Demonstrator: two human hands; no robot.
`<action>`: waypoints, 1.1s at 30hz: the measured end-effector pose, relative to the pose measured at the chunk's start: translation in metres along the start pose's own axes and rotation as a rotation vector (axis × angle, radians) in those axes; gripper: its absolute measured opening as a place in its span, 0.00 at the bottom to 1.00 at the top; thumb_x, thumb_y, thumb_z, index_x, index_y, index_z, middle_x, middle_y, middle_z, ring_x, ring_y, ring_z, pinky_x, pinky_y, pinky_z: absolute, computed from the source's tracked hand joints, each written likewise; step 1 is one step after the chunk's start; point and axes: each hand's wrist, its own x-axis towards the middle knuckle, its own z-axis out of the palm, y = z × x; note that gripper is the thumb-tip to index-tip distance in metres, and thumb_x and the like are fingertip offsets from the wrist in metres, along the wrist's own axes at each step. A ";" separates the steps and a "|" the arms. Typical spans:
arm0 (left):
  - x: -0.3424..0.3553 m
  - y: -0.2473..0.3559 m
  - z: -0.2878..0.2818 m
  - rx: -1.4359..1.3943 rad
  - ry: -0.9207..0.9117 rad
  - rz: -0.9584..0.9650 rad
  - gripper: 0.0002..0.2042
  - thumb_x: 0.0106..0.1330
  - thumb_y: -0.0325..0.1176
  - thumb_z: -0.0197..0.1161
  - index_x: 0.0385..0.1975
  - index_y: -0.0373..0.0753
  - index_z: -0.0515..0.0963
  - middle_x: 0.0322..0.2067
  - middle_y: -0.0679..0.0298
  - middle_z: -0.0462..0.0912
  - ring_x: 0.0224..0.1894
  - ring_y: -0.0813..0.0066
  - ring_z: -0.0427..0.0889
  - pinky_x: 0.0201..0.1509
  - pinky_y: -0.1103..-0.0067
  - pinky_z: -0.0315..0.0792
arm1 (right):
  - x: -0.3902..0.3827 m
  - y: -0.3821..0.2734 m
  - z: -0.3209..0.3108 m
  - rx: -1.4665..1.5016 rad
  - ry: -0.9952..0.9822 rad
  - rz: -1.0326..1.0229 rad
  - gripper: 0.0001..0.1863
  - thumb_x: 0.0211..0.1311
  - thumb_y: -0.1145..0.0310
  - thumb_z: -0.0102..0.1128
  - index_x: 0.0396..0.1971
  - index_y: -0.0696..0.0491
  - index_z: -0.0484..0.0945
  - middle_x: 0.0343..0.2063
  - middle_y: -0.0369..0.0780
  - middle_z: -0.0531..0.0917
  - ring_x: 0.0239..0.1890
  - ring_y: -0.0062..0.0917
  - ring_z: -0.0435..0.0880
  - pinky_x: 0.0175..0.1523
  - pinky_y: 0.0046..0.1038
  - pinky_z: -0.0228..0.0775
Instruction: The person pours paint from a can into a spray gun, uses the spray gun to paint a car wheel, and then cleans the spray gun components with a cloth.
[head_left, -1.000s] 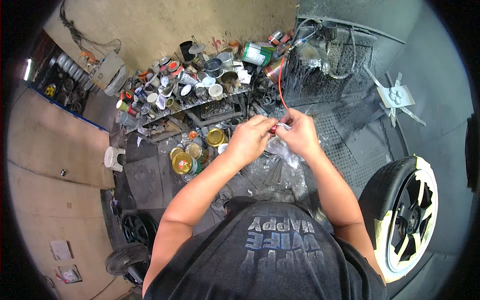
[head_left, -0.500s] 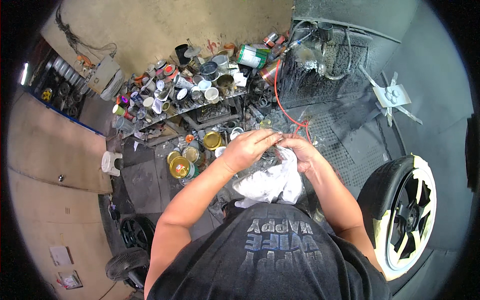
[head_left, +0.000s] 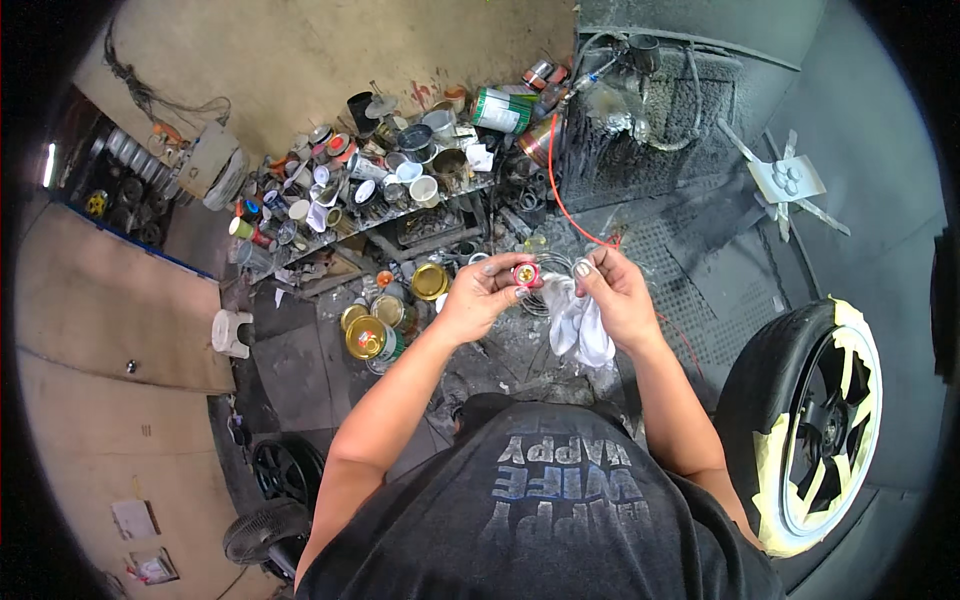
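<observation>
Between thumb and fingers, my left hand [head_left: 474,303] pinches a small round red cap with a brass-coloured centre [head_left: 526,274], its face turned up. It looks like a spray gun's air cap, though it is small in view. To its right, my right hand [head_left: 618,296] is closed on a white cloth [head_left: 582,335], which hangs down from the fingers. The cloth is apart from the red cap. Both hands are in front of my chest, over the dark floor.
Several paint cans [head_left: 370,337] stand on the floor left of my hands. A cluttered bench [head_left: 345,232] lies beyond them. A red air hose [head_left: 565,208] runs down to the floor. At right stands a tyre on a masked wheel [head_left: 770,400]; at left, a white stool [head_left: 231,333].
My hands were together at the cloth and have drawn apart. The red cap now shows in my left hand, and the cloth has moved to hang from my right hand.
</observation>
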 end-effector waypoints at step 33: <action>-0.004 0.019 0.009 0.338 0.021 0.004 0.21 0.57 0.14 0.65 0.52 0.32 0.79 0.47 0.61 0.80 0.47 0.76 0.81 0.51 0.80 0.77 | 0.006 -0.014 0.025 -0.936 -0.179 -0.666 0.11 0.48 0.81 0.64 0.35 0.57 0.83 0.39 0.41 0.82 0.41 0.37 0.80 0.47 0.33 0.75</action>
